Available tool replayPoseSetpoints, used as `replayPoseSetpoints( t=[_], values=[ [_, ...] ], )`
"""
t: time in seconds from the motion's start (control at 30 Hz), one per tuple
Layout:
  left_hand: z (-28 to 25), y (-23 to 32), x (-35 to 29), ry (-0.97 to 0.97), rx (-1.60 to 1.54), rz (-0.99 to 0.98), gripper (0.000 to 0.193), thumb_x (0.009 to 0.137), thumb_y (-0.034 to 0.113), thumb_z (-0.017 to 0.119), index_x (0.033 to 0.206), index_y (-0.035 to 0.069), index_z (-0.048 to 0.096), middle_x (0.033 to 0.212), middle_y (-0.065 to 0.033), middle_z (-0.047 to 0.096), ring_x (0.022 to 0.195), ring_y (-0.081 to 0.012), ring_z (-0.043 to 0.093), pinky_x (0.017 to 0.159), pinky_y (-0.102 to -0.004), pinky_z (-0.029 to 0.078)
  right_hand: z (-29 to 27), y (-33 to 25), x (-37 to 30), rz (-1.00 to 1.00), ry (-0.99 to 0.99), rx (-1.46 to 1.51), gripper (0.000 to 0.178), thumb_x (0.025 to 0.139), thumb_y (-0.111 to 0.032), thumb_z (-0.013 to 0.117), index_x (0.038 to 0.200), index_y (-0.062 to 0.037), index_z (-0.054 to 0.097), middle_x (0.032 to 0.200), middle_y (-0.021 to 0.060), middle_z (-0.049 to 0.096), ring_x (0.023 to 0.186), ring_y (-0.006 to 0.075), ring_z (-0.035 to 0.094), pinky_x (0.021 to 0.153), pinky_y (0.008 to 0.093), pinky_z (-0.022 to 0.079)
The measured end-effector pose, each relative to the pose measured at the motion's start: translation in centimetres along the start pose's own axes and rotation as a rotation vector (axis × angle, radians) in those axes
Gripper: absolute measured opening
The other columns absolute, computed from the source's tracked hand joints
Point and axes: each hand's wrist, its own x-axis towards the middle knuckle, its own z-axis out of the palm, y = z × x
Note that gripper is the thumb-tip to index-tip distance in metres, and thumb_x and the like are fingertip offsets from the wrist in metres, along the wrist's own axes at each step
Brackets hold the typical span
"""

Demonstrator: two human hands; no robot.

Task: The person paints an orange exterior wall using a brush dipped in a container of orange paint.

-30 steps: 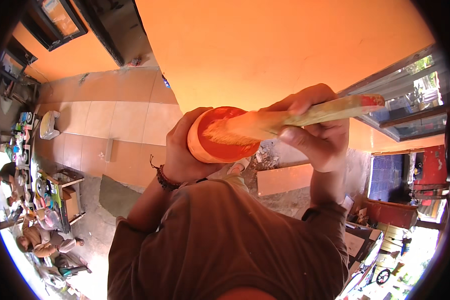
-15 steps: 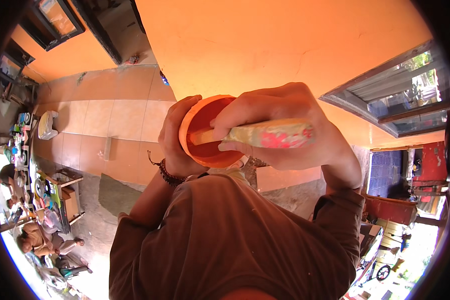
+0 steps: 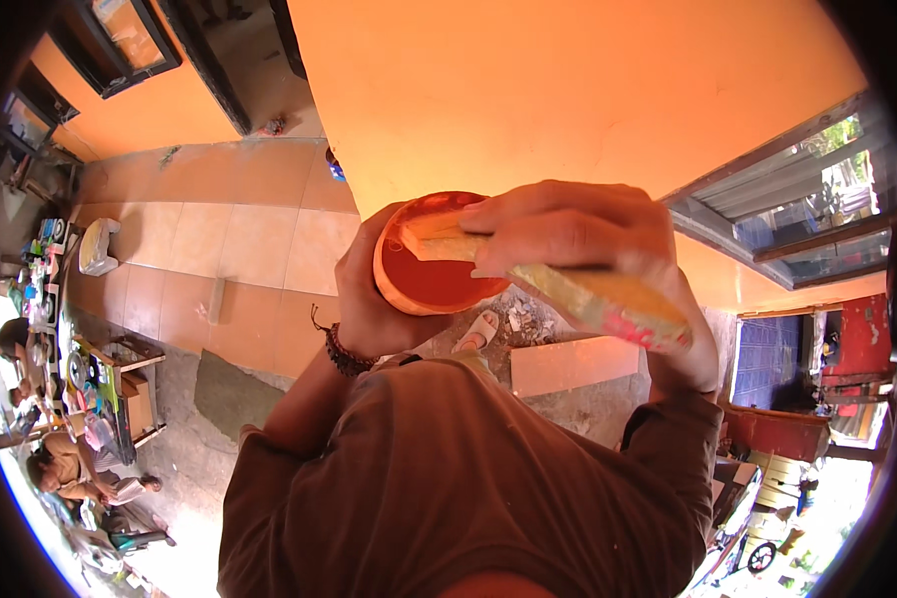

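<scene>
- From where I stand, the left hand (image 3: 367, 284) is wrapped around the side of a round orange tub (image 3: 394, 287), whose open mouth faces up.
- The right hand (image 3: 578, 234), just beside it, grasps a paintbrush (image 3: 598, 304) from above; the red-blotched handle sticks out toward the right forearm.
- The bristles (image 3: 437, 245) are at the tub's mouth, between the two hands; whether they touch its inner side, I can't tell.
- A dark beaded bracelet (image 3: 343, 351) circles the left wrist.
- Beyond both hands rises an orange wall (image 3: 588, 90), with a window (image 3: 817, 204) well off to the right hand's right.
- Floor tiles (image 3: 254, 239) spread left of the left hand; a sandaled foot (image 3: 482, 330) shows just below the tub.
</scene>
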Motion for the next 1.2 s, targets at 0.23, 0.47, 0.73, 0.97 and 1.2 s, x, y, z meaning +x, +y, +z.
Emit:
replayPoseSetpoints(
  t=[0.23, 0.47, 0.73, 0.97, 1.2],
  values=[
    [-1.6, 0.2, 1.2, -0.256, -0.104, -0.157, 0.086, 0.054, 0.016, 0.089, 0.126, -0.003, 0.047, 0.112, -0.0129, 0.064, 0.103, -0.0195, 0.063, 0.090, -0.0336, 0.051, 0.5, 0.2, -0.4, -0.061, 0.024, -0.140, 0.030, 0.069, -0.010, 0.071, 0.098, -0.0052, 0.065, 0.096, 0.0116, 0.066, 0.082, 0.0274, 0.068, 0.068, 0.0345, 0.055],
    [-2.2, 0.2, 1.2, -0.284, -0.091, -0.206, 0.086, 0.053, 0.018, 0.090, 0.125, -0.002, 0.048, 0.111, -0.0127, 0.064, 0.103, -0.0194, 0.063, 0.090, -0.0333, 0.050, 1.4, 0.6, -0.4, -0.130, 0.061, -0.193, 0.029, 0.068, -0.008, 0.072, 0.097, -0.0044, 0.065, 0.096, 0.0120, 0.065, 0.085, 0.0283, 0.067, 0.070, 0.0352, 0.056],
    [-1.7, -0.8, 1.1, -0.204, -0.109, -0.099, 0.084, 0.052, 0.015, 0.089, 0.125, -0.001, 0.050, 0.113, -0.0132, 0.064, 0.105, -0.0209, 0.063, 0.091, -0.0344, 0.050, 0.2, 0.9, 0.6, 0.455, 0.107, 0.435, 0.028, 0.085, -0.013, 0.072, 0.105, -0.0021, 0.055, 0.089, 0.0044, 0.061, 0.086, 0.0140, 0.063, 0.074, 0.0264, 0.052],
    [-2.4, -1.5, 1.6, -0.213, -0.061, -0.105, 0.087, 0.050, 0.016, 0.090, 0.125, 0.000, 0.050, 0.113, -0.0128, 0.064, 0.106, -0.0214, 0.063, 0.092, -0.0344, 0.049, 0.9, 3.7, 2.2, 0.619, 0.041, 0.724, 0.034, 0.085, -0.013, 0.069, 0.111, -0.0028, 0.049, 0.083, -0.0016, 0.054, 0.075, 0.0063, 0.050, 0.065, 0.0215, 0.037],
    [-3.1, -2.0, 2.2, -0.213, -0.106, -0.122, 0.092, 0.049, 0.018, 0.091, 0.127, -0.002, 0.048, 0.114, -0.0134, 0.064, 0.106, -0.0202, 0.062, 0.093, -0.0346, 0.049, 0.7, 3.4, 2.7, 0.536, 0.123, 0.542, 0.032, 0.084, -0.004, 0.069, 0.109, -0.0022, 0.049, 0.083, -0.0002, 0.056, 0.081, 0.0084, 0.055, 0.070, 0.0231, 0.043]
  ],
)
